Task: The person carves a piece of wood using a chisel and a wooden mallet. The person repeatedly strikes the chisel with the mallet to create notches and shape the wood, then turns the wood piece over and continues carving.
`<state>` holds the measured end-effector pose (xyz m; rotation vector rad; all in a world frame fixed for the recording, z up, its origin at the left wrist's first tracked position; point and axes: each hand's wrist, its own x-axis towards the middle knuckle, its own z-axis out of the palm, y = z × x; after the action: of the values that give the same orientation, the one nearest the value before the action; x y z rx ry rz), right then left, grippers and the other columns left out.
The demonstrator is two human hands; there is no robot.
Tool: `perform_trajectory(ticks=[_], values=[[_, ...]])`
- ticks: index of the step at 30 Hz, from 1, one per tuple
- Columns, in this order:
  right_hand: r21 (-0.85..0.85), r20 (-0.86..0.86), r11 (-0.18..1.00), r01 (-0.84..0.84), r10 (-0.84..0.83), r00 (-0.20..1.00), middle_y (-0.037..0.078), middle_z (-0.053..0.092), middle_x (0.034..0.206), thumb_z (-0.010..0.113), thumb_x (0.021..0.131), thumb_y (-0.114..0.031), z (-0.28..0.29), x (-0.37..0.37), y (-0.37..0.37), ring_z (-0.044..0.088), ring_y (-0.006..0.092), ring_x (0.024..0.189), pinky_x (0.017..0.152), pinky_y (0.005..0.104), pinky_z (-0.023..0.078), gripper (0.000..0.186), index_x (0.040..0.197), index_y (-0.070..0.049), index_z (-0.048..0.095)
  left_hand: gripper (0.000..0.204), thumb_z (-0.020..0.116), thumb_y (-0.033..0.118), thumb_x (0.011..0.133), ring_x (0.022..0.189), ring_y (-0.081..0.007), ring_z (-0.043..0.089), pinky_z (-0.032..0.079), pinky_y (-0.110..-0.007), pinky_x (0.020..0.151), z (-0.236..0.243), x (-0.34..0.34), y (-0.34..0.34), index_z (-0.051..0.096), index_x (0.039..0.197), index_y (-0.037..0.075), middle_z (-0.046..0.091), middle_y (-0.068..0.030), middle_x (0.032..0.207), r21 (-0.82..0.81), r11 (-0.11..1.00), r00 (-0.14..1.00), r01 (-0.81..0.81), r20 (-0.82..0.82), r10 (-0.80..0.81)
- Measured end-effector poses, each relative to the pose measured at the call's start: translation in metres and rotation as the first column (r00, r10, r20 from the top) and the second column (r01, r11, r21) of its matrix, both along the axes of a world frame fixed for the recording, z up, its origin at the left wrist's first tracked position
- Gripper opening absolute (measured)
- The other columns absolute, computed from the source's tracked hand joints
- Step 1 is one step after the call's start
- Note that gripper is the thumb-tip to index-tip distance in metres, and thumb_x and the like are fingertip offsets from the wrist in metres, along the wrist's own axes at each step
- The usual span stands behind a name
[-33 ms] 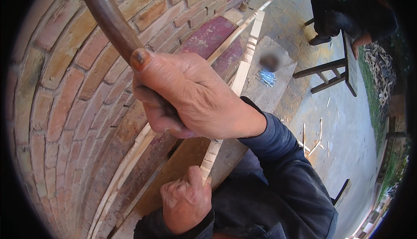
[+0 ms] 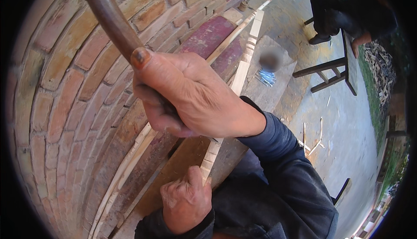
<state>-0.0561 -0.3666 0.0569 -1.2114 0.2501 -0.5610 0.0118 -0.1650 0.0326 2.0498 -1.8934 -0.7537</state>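
Note:
My right hand [image 2: 191, 95] is closed round a smooth brown wooden handle [image 2: 114, 24], which slants up to the left. The tool's working end is hidden behind the hand. Below it, my left hand [image 2: 186, 200] grips the near end of a long, pale wooden strip [image 2: 240, 79]. Several notches cut across this strip, towards its far end and just above my left hand. My right hand covers the strip's middle from view. A second pale, slightly curved stick [image 2: 130, 169] lies to the left, passing behind my right hand.
A brick wall [image 2: 65, 91] rises along the left. Thin blue pieces [image 2: 266, 78] lie on a worn board [image 2: 282, 65] beside a blurred dark round thing. Another person [image 2: 360, 13] sits on a dark wooden bench [image 2: 349, 65] at far right. Thin offcuts [image 2: 320, 137] lie on the floor.

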Motion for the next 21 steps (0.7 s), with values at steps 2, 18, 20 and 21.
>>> perform_trajectory(ticks=[2,18,20,21], values=[[-0.002,-0.055,1.0,0.025,-0.025,0.998,0.005,0.055,0.054,0.038,0.113,-0.044,0.0,0.0,-0.002,0.049,0.0097,0.041,0.04,0.0259,0.039,0.056,0.076,-0.004,0.053,0.03,0.078,0.012,0.08,0.062,-0.0343,0.068,0.052,-0.047,0.056,0.0,0.001,-0.001,0.053,0.094,0.004,0.065,-0.0146,0.07,-0.012,1.0,1.0,0.002,-0.018,-0.003],[0.438,0.158,0.897,0.049,-0.131,0.979,0.014,0.064,0.067,0.044,0.11,-0.05,-0.008,-0.005,0.001,0.047,0.0108,0.04,0.036,0.0231,0.028,0.051,0.09,-0.004,0.053,0.028,0.077,0.013,0.082,0.059,-0.0341,0.067,0.051,-0.046,0.055,-0.001,0.0,0.002,0.051,0.091,0.005,0.062,-0.0141,0.066,0.015,1.0,1.0,0.013,-0.003,-0.013],[0.372,0.034,0.915,0.154,-0.179,0.983,0.014,0.062,0.066,0.035,0.112,-0.053,-0.008,0.008,0.004,0.04,0.0081,0.034,0.034,0.0203,0.027,0.053,0.098,-0.005,0.055,0.028,0.076,0.014,0.083,0.058,-0.0357,0.066,0.05,-0.047,0.055,-0.001,0.001,0.002,0.052,0.093,0.004,0.062,-0.0152,0.064,0.016,1.0,1.0,0.007,-0.02,-0.007],[0.387,0.036,0.91,0.147,-0.174,0.984,0.012,0.061,0.065,0.034,0.111,-0.054,-0.008,0.009,0.004,0.038,0.0079,0.034,0.034,0.0203,0.027,0.054,0.096,-0.006,0.053,0.028,0.075,0.015,0.084,0.058,-0.0374,0.065,0.049,-0.048,0.055,-0.003,0.001,0.002,0.052,0.095,0.003,0.061,-0.0163,0.063,0.013,1.0,1.0,0.007,-0.027,-0.007]])
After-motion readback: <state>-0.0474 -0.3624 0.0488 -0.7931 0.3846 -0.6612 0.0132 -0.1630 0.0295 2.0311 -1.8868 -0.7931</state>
